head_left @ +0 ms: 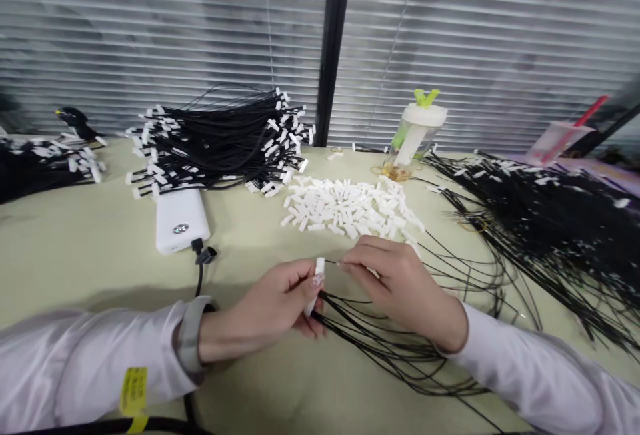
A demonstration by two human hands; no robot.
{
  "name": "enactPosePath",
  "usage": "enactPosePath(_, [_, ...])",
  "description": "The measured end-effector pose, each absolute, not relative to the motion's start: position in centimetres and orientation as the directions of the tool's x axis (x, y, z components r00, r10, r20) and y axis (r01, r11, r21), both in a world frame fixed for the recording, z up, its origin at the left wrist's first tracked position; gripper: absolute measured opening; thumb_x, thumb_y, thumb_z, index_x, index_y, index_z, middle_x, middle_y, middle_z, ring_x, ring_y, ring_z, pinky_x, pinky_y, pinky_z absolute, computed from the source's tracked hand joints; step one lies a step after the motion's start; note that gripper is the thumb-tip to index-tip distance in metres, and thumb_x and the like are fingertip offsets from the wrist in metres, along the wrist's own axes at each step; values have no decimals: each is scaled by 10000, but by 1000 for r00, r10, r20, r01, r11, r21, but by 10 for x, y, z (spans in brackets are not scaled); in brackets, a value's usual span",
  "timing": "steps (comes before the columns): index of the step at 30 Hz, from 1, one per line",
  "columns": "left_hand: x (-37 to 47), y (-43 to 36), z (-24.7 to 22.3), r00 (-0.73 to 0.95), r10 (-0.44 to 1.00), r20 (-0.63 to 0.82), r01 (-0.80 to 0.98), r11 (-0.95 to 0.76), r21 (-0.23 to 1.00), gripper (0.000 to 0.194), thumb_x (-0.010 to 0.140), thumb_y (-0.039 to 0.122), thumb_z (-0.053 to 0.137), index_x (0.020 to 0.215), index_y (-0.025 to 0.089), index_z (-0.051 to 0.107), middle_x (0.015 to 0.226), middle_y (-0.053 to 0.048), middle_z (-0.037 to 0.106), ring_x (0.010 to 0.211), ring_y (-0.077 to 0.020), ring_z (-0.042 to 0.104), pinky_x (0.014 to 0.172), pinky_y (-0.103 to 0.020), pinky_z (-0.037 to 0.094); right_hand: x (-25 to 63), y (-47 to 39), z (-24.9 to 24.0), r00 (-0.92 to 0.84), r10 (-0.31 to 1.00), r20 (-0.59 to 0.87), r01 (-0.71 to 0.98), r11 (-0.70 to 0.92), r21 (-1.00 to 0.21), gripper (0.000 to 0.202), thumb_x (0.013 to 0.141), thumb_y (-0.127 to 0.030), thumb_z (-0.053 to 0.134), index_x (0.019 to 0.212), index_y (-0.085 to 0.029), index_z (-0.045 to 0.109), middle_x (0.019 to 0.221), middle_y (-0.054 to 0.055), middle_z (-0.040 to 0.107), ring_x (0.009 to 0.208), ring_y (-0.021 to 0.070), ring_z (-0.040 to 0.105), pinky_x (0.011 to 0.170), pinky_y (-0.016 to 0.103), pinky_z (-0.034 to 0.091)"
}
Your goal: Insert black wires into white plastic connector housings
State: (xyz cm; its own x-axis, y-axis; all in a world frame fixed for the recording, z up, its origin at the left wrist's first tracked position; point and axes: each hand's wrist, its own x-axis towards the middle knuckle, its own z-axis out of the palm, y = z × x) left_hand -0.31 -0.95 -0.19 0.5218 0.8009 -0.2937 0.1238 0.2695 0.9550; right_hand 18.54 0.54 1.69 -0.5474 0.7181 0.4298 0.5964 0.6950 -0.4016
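Between its thumb and fingers my left hand [280,298] pinches a small white connector [320,266], held upright near the middle of the view. A bundle of black wires [395,355] runs from that hand toward the lower right, passing below my right hand. Just right of the connector, my right hand [400,282] is closed in a pinch on a thin black wire [331,262] whose end points at the connector; the two hands are apart. Behind them lies a loose pile of white connectors [350,205] on the pale green table [240,228].
A big stack of black cables [215,142] stands at the back left, beside a white power bank [181,220] with a cord. At the back are a lidded jar [415,138] and a cup with a red straw [557,142]. More wires [555,215] cover the right side.
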Motion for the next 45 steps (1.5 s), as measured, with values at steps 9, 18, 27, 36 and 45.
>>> enactPosePath(9, [-2,-12,2,534,797,-281,159,232,960,260,792,419,449,724,169,436,643,46,477,501,-86,561,496,-217,469,186,3,17,-587,695,415,648,710,-274,164,834,-175,425,824,-184,588,711,13,537,666,105,478,601,222,343])
enactPosePath(18, [-1,-11,6,528,791,-310,188,248,950,271,769,435,471,708,170,459,621,43,489,494,-96,558,487,-225,469,187,5,19,-626,695,354,695,703,-150,168,833,-195,430,840,-208,598,704,6,525,665,105,470,595,222,319])
enactPosePath(27, [-1,-12,5,532,788,-309,182,250,951,272,772,431,478,718,165,466,642,39,495,511,-92,562,508,-227,478,184,3,20,-646,663,377,664,732,-149,147,817,-179,443,877,-212,573,735,13,545,674,117,477,603,237,331])
enactPosePath(36, [-3,-4,-7,347,903,-253,-162,323,932,232,793,391,496,741,172,438,672,45,511,549,-90,595,590,-264,512,244,44,44,-554,823,-122,740,420,-525,349,851,-394,379,679,-159,569,649,26,605,595,112,550,559,225,426])
enactPosePath(45, [-1,-4,-6,374,891,-259,-112,320,941,225,800,379,493,743,164,458,685,48,516,585,-91,614,631,-262,506,211,15,52,-750,656,-80,595,618,-514,276,857,-276,391,660,-176,556,567,-40,515,512,60,425,501,186,328])
